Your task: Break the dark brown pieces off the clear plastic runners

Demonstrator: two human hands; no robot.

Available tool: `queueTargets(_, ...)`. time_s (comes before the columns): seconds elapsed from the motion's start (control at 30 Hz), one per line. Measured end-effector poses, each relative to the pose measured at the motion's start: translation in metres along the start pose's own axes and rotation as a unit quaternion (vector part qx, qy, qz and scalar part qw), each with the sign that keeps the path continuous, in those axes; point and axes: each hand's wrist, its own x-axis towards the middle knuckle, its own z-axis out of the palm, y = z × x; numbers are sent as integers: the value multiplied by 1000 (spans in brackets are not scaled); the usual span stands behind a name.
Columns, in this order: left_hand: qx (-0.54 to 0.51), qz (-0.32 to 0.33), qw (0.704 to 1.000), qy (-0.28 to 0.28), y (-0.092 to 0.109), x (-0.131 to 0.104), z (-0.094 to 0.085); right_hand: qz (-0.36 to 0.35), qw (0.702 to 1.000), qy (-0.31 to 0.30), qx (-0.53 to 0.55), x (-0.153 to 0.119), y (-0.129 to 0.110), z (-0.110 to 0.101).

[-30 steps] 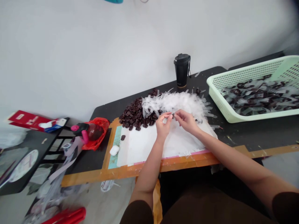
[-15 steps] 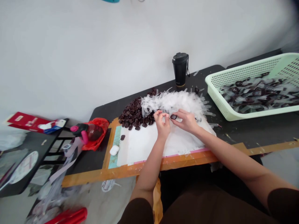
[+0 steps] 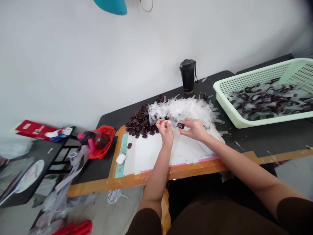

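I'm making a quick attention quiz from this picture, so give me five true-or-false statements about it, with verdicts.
1. The right hand holds a dark piece at its fingertips. True.

2. The black tumbler lies on its side. False: the black tumbler stands upright.

3. The heap of dark pieces lies to the left of most of the pile of whitish strips in the picture. True.

4. The green basket is at the left edge of the picture. False: the green basket is at the right.

5. The small white object rests on the teal strip. True.
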Motion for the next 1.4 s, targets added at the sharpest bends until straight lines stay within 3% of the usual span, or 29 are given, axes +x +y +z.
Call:
queueTargets(0.1,27,66,997,-5,9,-2,-3,29,992,2,121,1,-4,2)
queueTargets(0.2,44,89,995,-18,13,-5,-3,60,980,-23,189,2,-7,2)
queueTargets(0.4,33,61,997,-19,10,-5,-2,30,988,-52,144,3,-8,-6)
queueTargets(0.6,40,29,998,-37,10,-5,-1,53,992,-53,99,2,-10,0)
queueTargets(0.7,52,38,998,-22,9,-1,-4,69,979,3,190,6,-9,-16)
queueTargets(0.8,82,52,991,89,8,12,-16,81,935,109,328,15,-2,-54)
queueTargets(0.87,142,29,970,194,7,24,-30,86,923,127,352,20,6,-75)
queueTargets(0.93,237,-22,930,281,5,37,-47,96,911,108,387,23,12,-79)
queueTargets(1.0,337,-86,874,340,1,48,-66,111,916,48,383,22,16,-66)
queueTargets(1.1,430,-195,791,390,-12,59,-91,102,960,-8,260,16,18,-31)
queueTargets(1.17,457,-271,774,344,-23,61,-101,43,990,-17,132,11,19,-12)
queueTargets(1.23,485,-301,780,254,-33,61,-104,-8,998,-51,35,6,22,-2)
queueTargets(1.3,509,-273,796,183,-38,59,-101,-25,994,-93,-49,3,25,1)
queueTargets(1.4,506,-224,822,134,-36,59,-94,-2,979,-145,-147,0,28,1)
